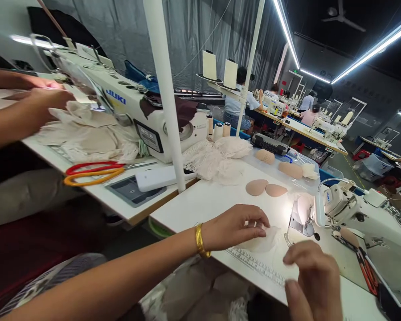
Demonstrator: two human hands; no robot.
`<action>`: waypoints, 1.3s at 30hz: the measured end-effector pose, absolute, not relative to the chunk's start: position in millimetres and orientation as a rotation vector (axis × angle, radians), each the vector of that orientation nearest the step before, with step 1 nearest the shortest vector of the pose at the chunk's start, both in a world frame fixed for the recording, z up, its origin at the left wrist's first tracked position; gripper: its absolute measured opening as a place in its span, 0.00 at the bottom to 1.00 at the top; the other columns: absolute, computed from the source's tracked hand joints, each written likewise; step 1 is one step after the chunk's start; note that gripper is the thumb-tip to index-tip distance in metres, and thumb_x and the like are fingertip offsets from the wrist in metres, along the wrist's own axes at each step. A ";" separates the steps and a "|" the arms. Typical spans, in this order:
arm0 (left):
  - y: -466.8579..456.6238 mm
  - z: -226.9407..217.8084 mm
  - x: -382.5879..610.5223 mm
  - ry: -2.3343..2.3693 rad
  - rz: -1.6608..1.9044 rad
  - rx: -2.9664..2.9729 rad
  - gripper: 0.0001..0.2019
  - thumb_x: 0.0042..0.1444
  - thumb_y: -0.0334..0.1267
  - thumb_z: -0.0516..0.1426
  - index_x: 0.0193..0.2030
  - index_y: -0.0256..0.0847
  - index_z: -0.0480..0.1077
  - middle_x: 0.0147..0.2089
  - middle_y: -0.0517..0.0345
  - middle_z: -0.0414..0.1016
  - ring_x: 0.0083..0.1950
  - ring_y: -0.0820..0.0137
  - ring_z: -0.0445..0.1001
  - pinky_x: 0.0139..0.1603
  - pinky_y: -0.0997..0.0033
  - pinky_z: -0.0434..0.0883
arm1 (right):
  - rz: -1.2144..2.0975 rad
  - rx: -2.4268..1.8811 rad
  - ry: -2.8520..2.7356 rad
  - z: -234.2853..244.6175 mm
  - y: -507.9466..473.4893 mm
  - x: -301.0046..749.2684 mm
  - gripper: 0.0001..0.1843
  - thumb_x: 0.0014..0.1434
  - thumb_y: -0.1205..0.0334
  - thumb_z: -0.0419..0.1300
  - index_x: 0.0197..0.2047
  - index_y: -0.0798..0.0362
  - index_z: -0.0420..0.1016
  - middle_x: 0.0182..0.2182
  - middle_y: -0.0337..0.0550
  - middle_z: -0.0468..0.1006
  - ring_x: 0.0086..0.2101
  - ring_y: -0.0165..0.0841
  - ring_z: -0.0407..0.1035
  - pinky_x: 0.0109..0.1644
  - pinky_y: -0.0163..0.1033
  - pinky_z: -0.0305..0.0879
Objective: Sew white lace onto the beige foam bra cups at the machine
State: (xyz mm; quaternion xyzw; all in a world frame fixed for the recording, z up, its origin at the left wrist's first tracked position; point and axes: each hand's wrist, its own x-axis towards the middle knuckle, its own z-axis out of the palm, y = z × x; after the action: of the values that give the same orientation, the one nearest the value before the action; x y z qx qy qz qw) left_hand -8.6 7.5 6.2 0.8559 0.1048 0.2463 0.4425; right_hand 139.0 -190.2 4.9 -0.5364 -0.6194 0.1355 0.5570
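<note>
At the lower centre-right, the left hand (235, 228) curls over sheer white fabric (262, 243), grip undeterminable, while the right hand (319, 276), lower right, holds thumb and fingers parted near the lit sewing machine (344, 206).

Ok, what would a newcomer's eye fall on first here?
Likely the bright glare beside the sewing machine at right. Next, the gold bracelet just behind the left grip, which is over sheer pale fabric. Then the red-and-orange-handled scissors on the neighbouring table at left.
</note>
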 end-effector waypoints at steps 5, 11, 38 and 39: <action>3.7 6.3 -4.1 0.270 0.526 1.969 0.09 0.62 0.43 0.60 0.43 0.41 0.75 0.37 0.60 0.79 0.38 0.71 0.74 0.42 0.73 0.69 | 0.463 -1.579 -1.399 -25.6 -143.8 159.1 0.13 0.67 0.48 0.61 0.46 0.48 0.74 0.37 0.43 0.76 0.40 0.39 0.71 0.38 0.39 0.67; 15.6 -9.7 -2.6 0.418 0.386 1.853 0.15 0.54 0.49 0.64 0.39 0.38 0.75 0.31 0.63 0.70 0.33 0.72 0.66 0.34 0.75 0.63 | 0.619 -1.548 -1.145 -40.4 -139.4 172.2 0.17 0.65 0.43 0.61 0.37 0.48 0.70 0.31 0.37 0.70 0.34 0.34 0.64 0.37 0.37 0.60; 5.2 27.5 -3.6 -0.228 0.392 2.507 0.15 0.65 0.54 0.59 0.44 0.48 0.81 0.39 0.52 0.83 0.39 0.62 0.77 0.49 0.60 0.68 | 0.276 -1.600 -1.512 -40.6 -138.8 214.2 0.09 0.65 0.57 0.58 0.38 0.45 0.81 0.38 0.46 0.71 0.41 0.41 0.67 0.42 0.44 0.66; 1.8 19.6 -4.5 -0.273 0.324 2.509 0.14 0.65 0.53 0.59 0.45 0.48 0.81 0.39 0.52 0.83 0.39 0.62 0.77 0.48 0.60 0.69 | 0.223 -1.633 -1.574 -44.7 -140.4 218.5 0.10 0.65 0.59 0.57 0.38 0.45 0.81 0.36 0.45 0.71 0.39 0.41 0.67 0.41 0.44 0.65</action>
State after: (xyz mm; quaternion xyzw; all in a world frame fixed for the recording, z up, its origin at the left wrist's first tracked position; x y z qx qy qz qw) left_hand -4.5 1.8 19.6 0.9424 -0.1025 0.1219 0.2942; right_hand 218.5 -140.4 -44.7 -0.6508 -0.6273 0.0888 0.4183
